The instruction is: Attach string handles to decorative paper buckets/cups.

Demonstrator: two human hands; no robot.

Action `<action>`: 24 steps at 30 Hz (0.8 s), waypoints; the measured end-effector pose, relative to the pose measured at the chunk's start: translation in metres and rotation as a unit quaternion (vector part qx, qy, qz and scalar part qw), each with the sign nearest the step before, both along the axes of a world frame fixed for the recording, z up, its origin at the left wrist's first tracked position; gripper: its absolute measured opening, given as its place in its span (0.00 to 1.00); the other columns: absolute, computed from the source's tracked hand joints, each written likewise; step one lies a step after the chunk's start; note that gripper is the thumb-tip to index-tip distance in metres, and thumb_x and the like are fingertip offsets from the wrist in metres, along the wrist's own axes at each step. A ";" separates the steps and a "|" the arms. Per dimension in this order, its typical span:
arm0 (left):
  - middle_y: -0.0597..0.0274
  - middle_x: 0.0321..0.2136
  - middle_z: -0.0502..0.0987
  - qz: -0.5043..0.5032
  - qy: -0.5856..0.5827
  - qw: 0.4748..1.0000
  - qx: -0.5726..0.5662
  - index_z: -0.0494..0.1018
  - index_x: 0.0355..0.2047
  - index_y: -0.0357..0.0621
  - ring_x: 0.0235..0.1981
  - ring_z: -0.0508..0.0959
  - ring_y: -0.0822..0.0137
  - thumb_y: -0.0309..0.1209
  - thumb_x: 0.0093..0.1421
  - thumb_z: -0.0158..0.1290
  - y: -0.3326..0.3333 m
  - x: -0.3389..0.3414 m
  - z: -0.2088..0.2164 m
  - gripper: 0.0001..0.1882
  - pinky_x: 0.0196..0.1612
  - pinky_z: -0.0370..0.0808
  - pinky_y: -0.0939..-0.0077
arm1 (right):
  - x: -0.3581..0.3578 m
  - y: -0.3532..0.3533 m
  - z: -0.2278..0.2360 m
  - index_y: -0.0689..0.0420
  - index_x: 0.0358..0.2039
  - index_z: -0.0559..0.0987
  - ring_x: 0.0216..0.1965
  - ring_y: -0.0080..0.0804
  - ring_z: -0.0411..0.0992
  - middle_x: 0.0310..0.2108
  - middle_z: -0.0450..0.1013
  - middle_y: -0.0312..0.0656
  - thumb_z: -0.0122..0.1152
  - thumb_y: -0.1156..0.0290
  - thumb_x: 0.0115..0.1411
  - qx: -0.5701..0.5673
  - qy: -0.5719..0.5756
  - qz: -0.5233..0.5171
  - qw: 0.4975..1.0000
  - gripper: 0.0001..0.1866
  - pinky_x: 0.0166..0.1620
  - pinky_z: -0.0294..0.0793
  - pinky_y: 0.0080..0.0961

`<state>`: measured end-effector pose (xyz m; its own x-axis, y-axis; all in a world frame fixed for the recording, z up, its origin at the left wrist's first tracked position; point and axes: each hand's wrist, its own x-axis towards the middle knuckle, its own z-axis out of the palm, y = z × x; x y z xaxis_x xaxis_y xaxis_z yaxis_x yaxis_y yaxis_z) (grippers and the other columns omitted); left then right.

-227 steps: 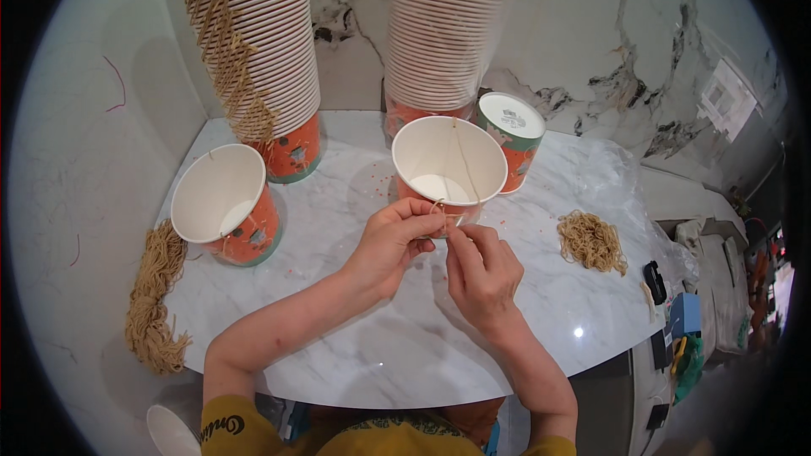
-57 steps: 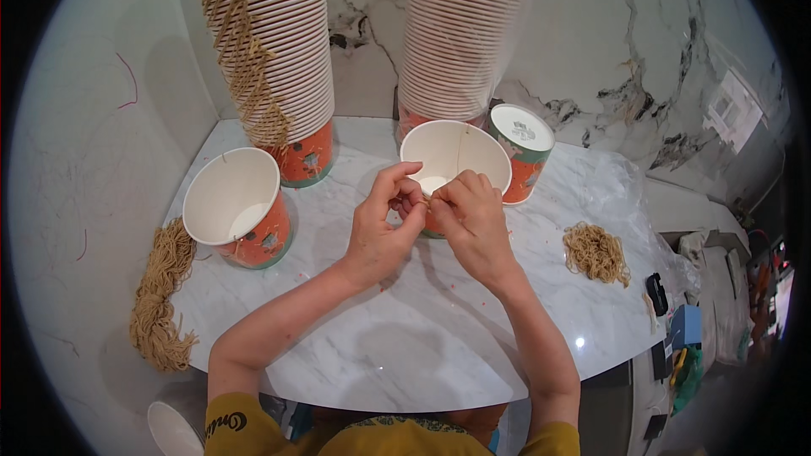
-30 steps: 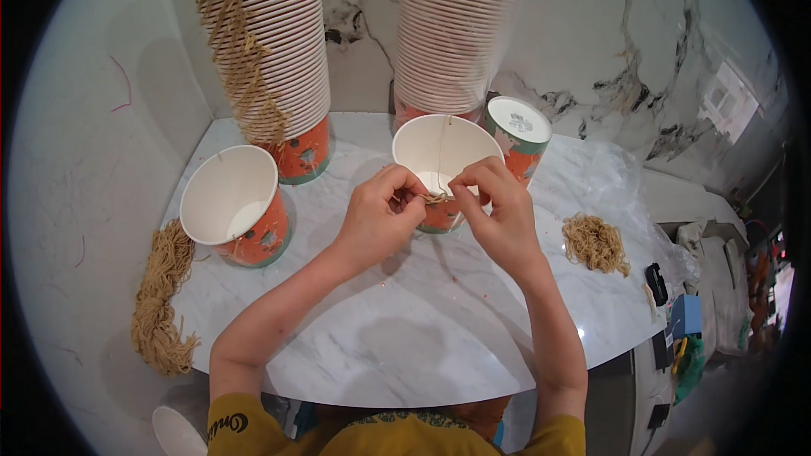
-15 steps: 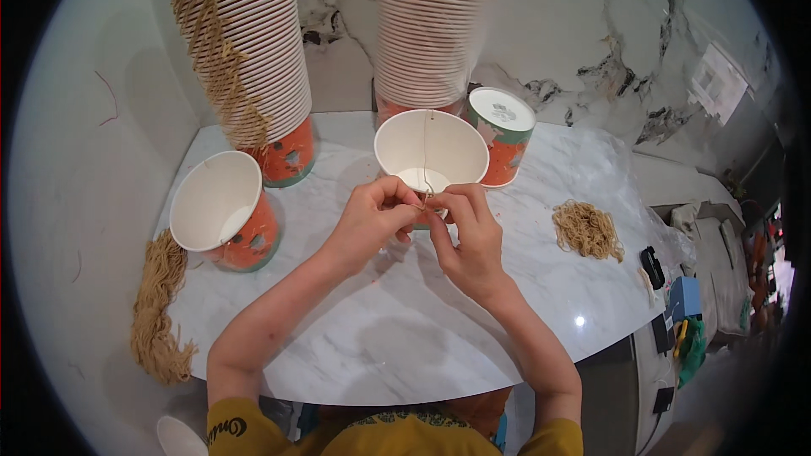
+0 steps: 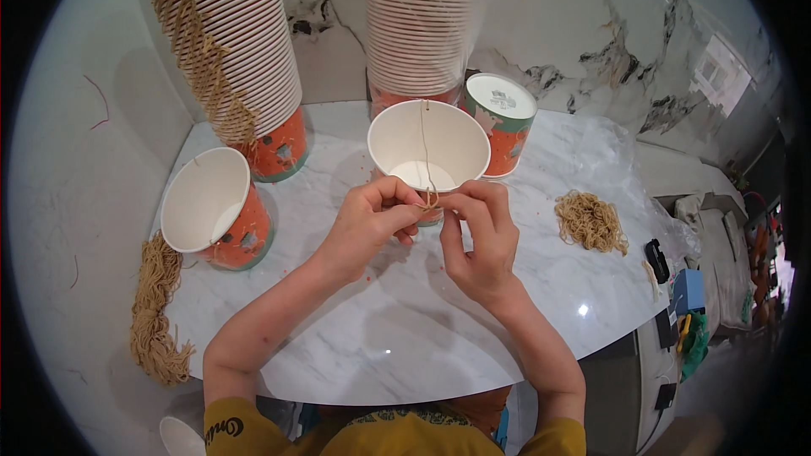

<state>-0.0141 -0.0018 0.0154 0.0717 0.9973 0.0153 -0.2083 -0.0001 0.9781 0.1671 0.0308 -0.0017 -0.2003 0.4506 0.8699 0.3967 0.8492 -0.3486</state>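
Note:
A paper bucket (image 5: 397,139), white inside, stands upright in the middle of the table. A tan string (image 5: 425,148) runs from its far rim across the opening to the near rim. There my left hand (image 5: 372,224) is closed in a pinch on the string. My right hand (image 5: 481,236) pinches the string just right of it, thumb and forefinger drawn together. A small loop of string shows between the two hands. My fingers cover part of the bucket's orange and green outside.
Tall nested bucket stacks (image 5: 427,25) (image 5: 245,59) stand at the back, the left one draped with strings. A second bucket (image 5: 207,203) leans left near a hanging string bundle (image 5: 156,312). An upturned bucket (image 5: 503,101) stands behind; a string pile (image 5: 590,221) lies right.
My right hand has shifted slightly right, away from the left, and the string loop at the near rim shows more clearly. My left hand stays pinched at the rim.

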 end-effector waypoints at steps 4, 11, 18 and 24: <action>0.65 0.32 0.79 -0.011 -0.010 1.000 0.002 0.76 0.35 0.40 0.31 0.77 0.75 0.27 0.63 0.57 0.000 0.000 -0.002 0.04 0.34 0.75 0.78 | -0.001 -0.003 0.001 0.58 0.38 0.79 0.32 0.38 0.76 0.37 0.73 0.42 0.65 0.86 0.48 0.031 -0.022 0.029 0.999 0.15 0.29 0.75 0.31; 0.65 0.32 0.80 -0.019 -0.017 1.000 -0.007 0.78 0.36 0.39 0.31 0.76 0.76 0.28 0.64 0.57 -0.001 0.001 -0.002 0.06 0.34 0.74 0.79 | -0.001 0.000 -0.001 0.60 0.37 0.79 0.33 0.38 0.75 0.36 0.73 0.41 0.65 0.86 0.47 0.059 -0.041 0.019 0.997 0.15 0.30 0.74 0.31; 0.64 0.31 0.81 -0.010 -0.034 0.999 -0.025 0.80 0.36 0.38 0.30 0.76 0.76 0.29 0.64 0.57 -0.003 0.001 0.001 0.07 0.35 0.74 0.79 | 0.001 0.003 -0.003 0.62 0.38 0.79 0.32 0.39 0.74 0.36 0.74 0.42 0.66 0.86 0.47 0.076 -0.056 0.013 0.995 0.15 0.31 0.74 0.32; 0.64 0.29 0.81 -0.004 -0.023 0.999 -0.025 0.81 0.36 0.38 0.26 0.75 0.76 0.30 0.64 0.57 -0.002 0.001 0.002 0.07 0.34 0.73 0.80 | 0.003 0.006 -0.002 0.63 0.38 0.79 0.32 0.39 0.75 0.35 0.74 0.42 0.66 0.86 0.47 0.079 -0.059 0.026 0.995 0.15 0.31 0.75 0.33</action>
